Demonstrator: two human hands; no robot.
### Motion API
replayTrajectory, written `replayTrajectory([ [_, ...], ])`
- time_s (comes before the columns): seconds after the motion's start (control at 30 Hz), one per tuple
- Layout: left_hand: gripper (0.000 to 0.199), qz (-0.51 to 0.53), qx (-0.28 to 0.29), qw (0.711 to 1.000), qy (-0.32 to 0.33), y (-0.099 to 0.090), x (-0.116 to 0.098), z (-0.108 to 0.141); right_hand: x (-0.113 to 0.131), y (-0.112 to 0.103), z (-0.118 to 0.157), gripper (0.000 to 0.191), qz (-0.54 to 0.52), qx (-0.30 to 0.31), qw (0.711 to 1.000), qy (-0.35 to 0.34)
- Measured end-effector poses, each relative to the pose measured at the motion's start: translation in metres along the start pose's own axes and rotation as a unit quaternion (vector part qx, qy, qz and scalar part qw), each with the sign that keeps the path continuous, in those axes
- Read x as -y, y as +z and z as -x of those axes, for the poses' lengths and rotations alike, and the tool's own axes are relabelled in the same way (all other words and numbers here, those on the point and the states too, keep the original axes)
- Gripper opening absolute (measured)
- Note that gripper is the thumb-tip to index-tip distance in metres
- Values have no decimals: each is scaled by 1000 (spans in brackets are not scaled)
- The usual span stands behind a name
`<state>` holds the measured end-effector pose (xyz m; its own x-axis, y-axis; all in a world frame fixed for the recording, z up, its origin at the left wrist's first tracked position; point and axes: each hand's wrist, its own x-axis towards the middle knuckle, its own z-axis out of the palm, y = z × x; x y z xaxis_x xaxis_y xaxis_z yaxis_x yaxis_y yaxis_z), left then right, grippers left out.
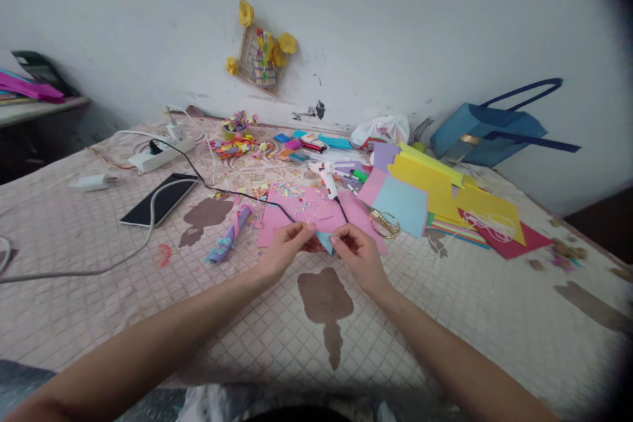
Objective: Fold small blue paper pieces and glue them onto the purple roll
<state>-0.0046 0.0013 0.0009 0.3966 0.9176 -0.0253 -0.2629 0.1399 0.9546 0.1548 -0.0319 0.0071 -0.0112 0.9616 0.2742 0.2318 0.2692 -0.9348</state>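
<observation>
Both hands meet near the middle of the table, over the front edge of a pink sheet. Between them is a small light-blue paper piece. My left hand pinches its left side with thumb and finger. On its right side, the fingertips of my right hand are closed on the paper. Just beyond the hands, a white glue gun lies on the pink sheet, its black cord running down toward my fingers. Small paper scraps are scattered around there.
Gold-handled scissors and stacked coloured paper lie to the right, with a blue bag behind. Leftward are a rolled paper piece, a phone, a power strip and cables crossing the table.
</observation>
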Motion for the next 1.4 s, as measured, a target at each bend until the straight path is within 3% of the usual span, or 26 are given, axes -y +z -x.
replayTrajectory([
  [0.23, 26, -27, 13, 999, 36, 3, -7, 5, 1, 1, 1, 17, 0, 5, 1000, -2],
  [0.43, 35, -24, 6, 1000, 3, 3, 0, 2, 2, 1, 1, 18, -17, 10, 1000, 18],
  [0.57, 33, -89, 17, 996, 9, 3, -1, 4, 0, 1, 0, 21, -32, 22, 999, 31],
  [0.77, 34, -91, -3, 996, 20, 3, -2, 4, -2, 1, -1, 34, -91, 30, 994, 60],
  [0.97, 34, -113, 12, 993, 16, 3, -1, 4, -1, 0, -3, 23, -72, 54, 994, 56],
  [1.23, 34, -111, 53, 992, -16, 1, 5, 3, -2, -1, -3, 23, -43, 38, 997, 54],
  [1.4, 33, -107, 40, 993, -34, 2, 5, 3, 0, 0, -3, 27, -46, 46, 996, 58],
])
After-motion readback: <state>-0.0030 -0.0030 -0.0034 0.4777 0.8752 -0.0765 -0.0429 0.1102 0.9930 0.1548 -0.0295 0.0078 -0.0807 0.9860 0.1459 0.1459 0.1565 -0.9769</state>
